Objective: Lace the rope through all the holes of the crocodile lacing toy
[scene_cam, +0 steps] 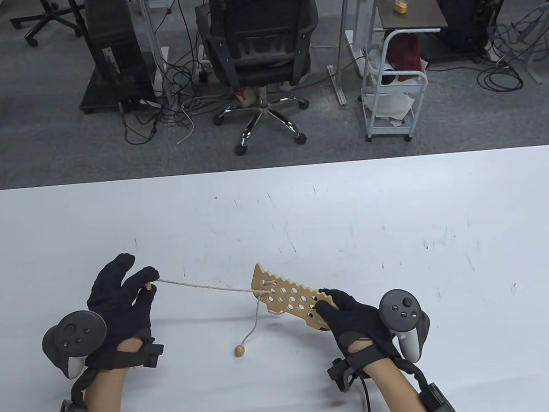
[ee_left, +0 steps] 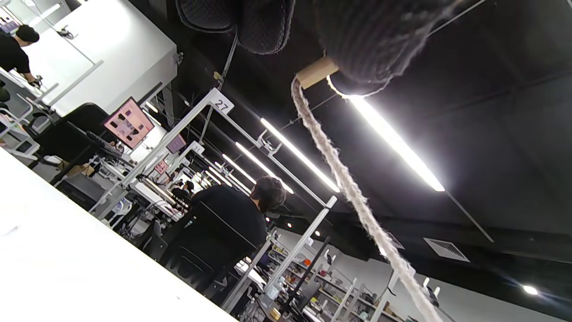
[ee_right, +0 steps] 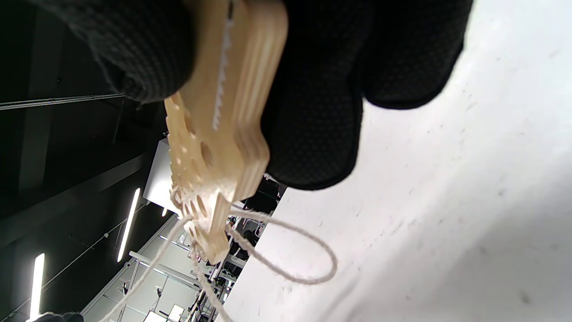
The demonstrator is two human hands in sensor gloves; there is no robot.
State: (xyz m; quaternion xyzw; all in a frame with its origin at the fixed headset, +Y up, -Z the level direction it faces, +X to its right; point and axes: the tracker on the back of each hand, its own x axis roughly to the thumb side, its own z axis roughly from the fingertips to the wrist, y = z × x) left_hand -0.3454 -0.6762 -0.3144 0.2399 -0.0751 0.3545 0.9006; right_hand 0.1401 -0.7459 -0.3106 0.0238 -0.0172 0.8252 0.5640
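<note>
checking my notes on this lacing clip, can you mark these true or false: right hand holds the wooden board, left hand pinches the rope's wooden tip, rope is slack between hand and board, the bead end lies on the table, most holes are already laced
1. The right hand holds the board. True.
2. The left hand pinches the rope's wooden tip. True.
3. The rope hangs slack between left hand and board. False: it runs in a straight, taut line from the tip to the board's far end.
4. The bead lies on the table. True.
5. Most holes are already laced. False: rope shows only in holes at the board's left end; the rest are open.
</note>
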